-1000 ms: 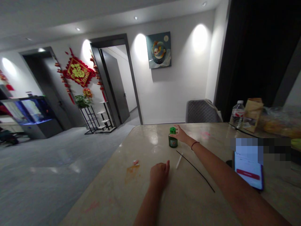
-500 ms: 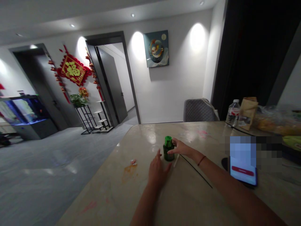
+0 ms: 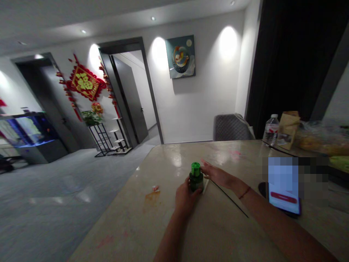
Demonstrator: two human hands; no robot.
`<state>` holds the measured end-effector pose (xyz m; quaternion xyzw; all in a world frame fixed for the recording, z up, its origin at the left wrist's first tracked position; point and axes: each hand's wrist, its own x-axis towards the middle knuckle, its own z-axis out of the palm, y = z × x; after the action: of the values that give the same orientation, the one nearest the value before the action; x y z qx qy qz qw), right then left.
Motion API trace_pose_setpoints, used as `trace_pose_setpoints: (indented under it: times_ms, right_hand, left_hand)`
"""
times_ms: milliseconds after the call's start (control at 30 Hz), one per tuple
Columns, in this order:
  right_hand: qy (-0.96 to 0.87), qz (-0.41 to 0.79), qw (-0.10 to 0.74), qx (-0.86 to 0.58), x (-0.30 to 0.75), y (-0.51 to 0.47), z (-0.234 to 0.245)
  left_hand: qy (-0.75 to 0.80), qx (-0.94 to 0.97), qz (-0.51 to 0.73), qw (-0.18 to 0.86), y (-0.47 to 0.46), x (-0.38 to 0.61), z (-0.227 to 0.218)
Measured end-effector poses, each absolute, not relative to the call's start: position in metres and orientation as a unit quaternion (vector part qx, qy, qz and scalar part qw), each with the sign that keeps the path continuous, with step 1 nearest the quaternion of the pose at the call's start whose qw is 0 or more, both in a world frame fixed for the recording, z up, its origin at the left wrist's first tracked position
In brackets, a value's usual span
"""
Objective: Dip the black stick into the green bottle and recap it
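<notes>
A small dark green bottle (image 3: 195,179) with a bright green cap (image 3: 195,169) stands upright on the table. My left hand (image 3: 186,196) is closed around the bottle's lower part, thumb in front and fingers behind on the left. Just to the right, my right hand (image 3: 216,174) has its fingers stretched out beside the bottle, close to the cap; I cannot tell whether a fingertip touches it. A thin black stick (image 3: 230,198) lies under my right forearm, and a short pale stick (image 3: 206,185) lies close to the bottle's right side.
The stone-like table (image 3: 131,218) has an orange stain with a small crumpled scrap (image 3: 155,188) at left. To the right lie a lit phone (image 3: 284,200), a water bottle (image 3: 271,130), a brown paper bag (image 3: 288,130) and plastic-wrapped goods. A grey chair (image 3: 231,127) stands behind the table.
My left hand has moved up and taken hold of the bottle. My right hand has let go of it and opened. The bottle sits slightly lower in view.
</notes>
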<state>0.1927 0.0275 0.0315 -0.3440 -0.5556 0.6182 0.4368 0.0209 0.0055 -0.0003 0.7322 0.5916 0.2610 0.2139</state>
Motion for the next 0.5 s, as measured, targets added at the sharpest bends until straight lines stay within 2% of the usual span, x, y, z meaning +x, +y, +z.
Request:
trace_pose_setpoints:
  times_ms: [200,300,500]
  right_hand:
    - [-0.565,0.648,0.423,-0.287,0.208,0.01,0.033]
    - [-0.564,0.642,0.419,-0.307,0.216,-0.006,0.04]
    - [-0.529,0.557,0.516,-0.38,0.21,-0.013,0.05]
  left_hand:
    - [0.583,0.75,0.272,0.153,0.008,0.022,-0.009]
    - [0.585,0.751,0.271,0.142,0.008,0.022,-0.009]
    - [0.585,0.753,0.269,0.138,0.008,0.023,-0.009]
